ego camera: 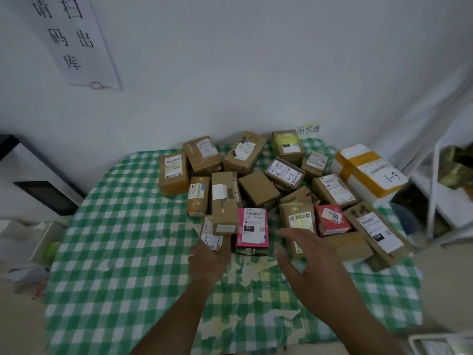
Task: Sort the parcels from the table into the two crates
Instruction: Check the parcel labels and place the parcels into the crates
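Nearest: two bare forearms coming in over the worktop (107, 252), green-checked cloth, worn patches near the front edge

Left hand (208, 260) at the small parcel marked 5-1 (212, 235), fingers curled round its near end; contact hidden under the label, so grip looks partial at best
Right hand (311, 254) spread, fingers apart, motion-blurred, hovering just in front of the tall brown parcel (298, 221); holding nothing

Parcels all on the worktop, clustered at the centre and far right, many touching or leaning on each other:
- pink parcel labelled 231 (253, 228) between the two hands
- red parcel marked 03 (332, 219) just right of the tall brown one
- long brown box (224, 202) lying over the top end of 5-1
- white box with orange tape, marked 1-9 (368, 171), at the far right edge
- box marked 1-2 (285, 174) mid-pile

Crates not identifiable in view; white rack (435, 190) off to the right, pale tray-like edge (440, 344) at bottom right, cannot tell what that is

Judgement: sorting barely begun, pile looks full

Risks:
- pulling 5-1 out from under the long brown box likely drags or tips that box, maybe shoves 231
- 5-1 label looks loose and curled; gripping the paper rather than the carton could tear it and lose the code
- boxes at the right edge overhang or sit close to it; a nudge through the pile could push one off
- wrong crate if the handwritten code gets misread
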Demonstrator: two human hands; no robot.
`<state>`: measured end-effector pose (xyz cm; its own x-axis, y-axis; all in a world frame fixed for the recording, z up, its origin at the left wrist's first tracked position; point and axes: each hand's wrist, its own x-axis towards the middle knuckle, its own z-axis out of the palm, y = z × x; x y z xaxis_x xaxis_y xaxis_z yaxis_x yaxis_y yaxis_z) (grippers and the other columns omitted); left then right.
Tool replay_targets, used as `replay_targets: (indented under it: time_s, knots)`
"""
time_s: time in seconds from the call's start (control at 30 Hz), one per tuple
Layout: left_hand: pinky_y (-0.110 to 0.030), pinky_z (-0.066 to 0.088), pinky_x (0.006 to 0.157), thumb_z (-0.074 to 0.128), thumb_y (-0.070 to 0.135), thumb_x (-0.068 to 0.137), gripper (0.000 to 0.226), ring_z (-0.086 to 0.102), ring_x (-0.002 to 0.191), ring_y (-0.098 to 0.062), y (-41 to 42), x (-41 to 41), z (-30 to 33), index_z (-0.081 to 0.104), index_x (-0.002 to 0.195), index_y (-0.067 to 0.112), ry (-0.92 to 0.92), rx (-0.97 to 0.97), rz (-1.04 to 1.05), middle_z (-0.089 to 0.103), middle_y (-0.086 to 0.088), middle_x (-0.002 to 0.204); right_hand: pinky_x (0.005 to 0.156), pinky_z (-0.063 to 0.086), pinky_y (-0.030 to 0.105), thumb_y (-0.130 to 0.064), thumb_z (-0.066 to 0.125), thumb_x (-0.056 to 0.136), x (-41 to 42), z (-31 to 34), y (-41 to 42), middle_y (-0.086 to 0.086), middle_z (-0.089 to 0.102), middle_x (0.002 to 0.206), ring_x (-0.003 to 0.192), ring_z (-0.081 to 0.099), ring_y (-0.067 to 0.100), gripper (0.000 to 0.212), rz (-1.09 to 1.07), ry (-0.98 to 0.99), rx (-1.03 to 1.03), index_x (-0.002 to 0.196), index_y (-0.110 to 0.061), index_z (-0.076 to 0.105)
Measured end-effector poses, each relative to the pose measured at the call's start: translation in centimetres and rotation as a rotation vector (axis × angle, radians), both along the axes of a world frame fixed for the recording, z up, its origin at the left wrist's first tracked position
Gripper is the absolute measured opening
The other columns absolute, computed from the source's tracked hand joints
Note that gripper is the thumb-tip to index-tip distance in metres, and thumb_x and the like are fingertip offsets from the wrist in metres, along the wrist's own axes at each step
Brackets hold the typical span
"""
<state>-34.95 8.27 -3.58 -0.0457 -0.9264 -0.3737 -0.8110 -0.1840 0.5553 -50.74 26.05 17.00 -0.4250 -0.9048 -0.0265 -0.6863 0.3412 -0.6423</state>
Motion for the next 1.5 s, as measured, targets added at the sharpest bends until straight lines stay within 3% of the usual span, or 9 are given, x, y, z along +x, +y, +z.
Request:
replay_targets:
  time_s: [0.13,0.43,0.6,0.73,1.0,1.1,1.2,1.37,1.5]
  knots:
    - [-0.051,0.048,0.106,0.079,0.055,0.077,0.108,0.040,0.135,-0.041,-2.8,-0.9,-2.1,0.020,0.156,0.012,-0.094,0.114,-0.060,0.033,-0.020,0.149,0.106,0.041,0.022,-0.039,0.065,0.097,2.9,-1.3,-1.9,-0.016,0.058,0.133,0.122,0.051,0.004,0.041,-0.037,0.001,0.049,0.137,-0.031,0.058]
    - [-0.047,0.053,0.095,0.083,0.050,0.070,0.109,0.046,0.125,-0.037,-4.4,2.4,-2.5,0.025,0.152,0.009,-0.069,0.022,-0.074,0.041,-0.021,0.140,0.093,0.030,0.003,-0.039,0.066,0.096,5.8,-2.2,-3.8,-0.026,0.054,0.128,0.118,0.047,-0.005,0.038,-0.087,-0.015,0.112,0.133,-0.039,0.058]
    - [-0.044,0.048,0.101,0.063,0.056,0.083,0.110,0.042,0.129,-0.036,-5.0,9.7,-1.3,0.004,0.161,0.006,-0.256,-0.114,-0.195,0.037,-0.021,0.148,0.107,0.045,0.028,-0.036,0.068,0.096,6.2,-2.2,-5.1,-0.023,0.054,0.126,0.122,0.051,0.004,0.038,-0.070,-0.023,0.086,0.132,-0.035,0.059]
    - [-0.039,0.046,0.104,0.057,0.057,0.085,0.107,0.044,0.131,-0.033,-5.6,15.5,1.6,0.002,0.161,0.006,-0.356,-0.178,-0.201,0.038,-0.017,0.151,0.107,0.046,0.031,-0.036,0.068,0.096,7.5,-2.2,-7.1,-0.020,0.057,0.128,0.121,0.052,0.007,0.037,-0.003,-0.048,0.069,0.131,-0.036,0.059]
    - [-0.042,0.044,0.105,0.087,0.062,0.055,0.136,0.042,0.132,-0.022,-3.9,18.6,13.9,0.011,0.162,0.023,0.080,-0.443,-0.019,0.041,0.001,0.145,0.084,0.038,0.006,-0.044,0.064,0.097,10.3,-0.2,-12.5,-0.027,0.054,0.128,0.102,0.048,-0.013,0.034,0.176,-0.100,0.082,0.128,-0.047,0.053]
    - [-0.032,0.043,0.099,0.078,0.071,0.051,0.132,0.043,0.124,-0.008,-3.1,16.8,18.9,0.009,0.159,0.039,0.239,-0.618,-0.002,0.041,0.014,0.141,0.105,0.049,0.027,-0.050,0.063,0.095,11.0,2.2,-15.0,-0.022,0.055,0.137,0.120,0.053,0.000,0.041,0.207,-0.200,0.044,0.133,-0.048,0.048]
    - [-0.036,0.051,0.100,0.079,0.073,0.052,0.131,0.049,0.130,-0.012,-2.7,14.5,23.3,0.012,0.159,0.038,0.365,-0.739,0.010,0.044,0.014,0.145,0.105,0.052,0.037,-0.077,0.059,0.074,11.0,5.6,-16.5,-0.021,0.057,0.131,0.123,0.057,0.007,0.071,0.176,-0.395,-0.077,0.137,-0.049,0.040]
    - [-0.028,0.048,0.102,0.079,0.071,0.060,0.124,0.044,0.132,-0.003,-2.1,11.1,28.9,0.007,0.157,0.044,0.508,-0.846,-0.058,0.037,0.027,0.141,0.068,0.048,0.000,-0.093,0.054,0.066,9.1,10.0,-17.0,-0.041,0.063,0.109,0.095,0.060,-0.024,0.089,0.151,-0.511,-0.273,0.142,-0.051,0.035]
    - [-0.016,0.044,0.097,0.080,0.066,0.058,0.124,0.044,0.131,0.002,-1.3,8.5,31.4,0.011,0.159,0.041,0.630,-0.815,-0.136,0.035,0.031,0.139,0.087,0.061,0.034,-0.079,0.069,0.066,6.9,11.9,-16.3,-0.018,0.073,0.116,0.103,0.072,0.004,0.088,0.104,-0.665,-0.425,0.143,-0.043,0.047]
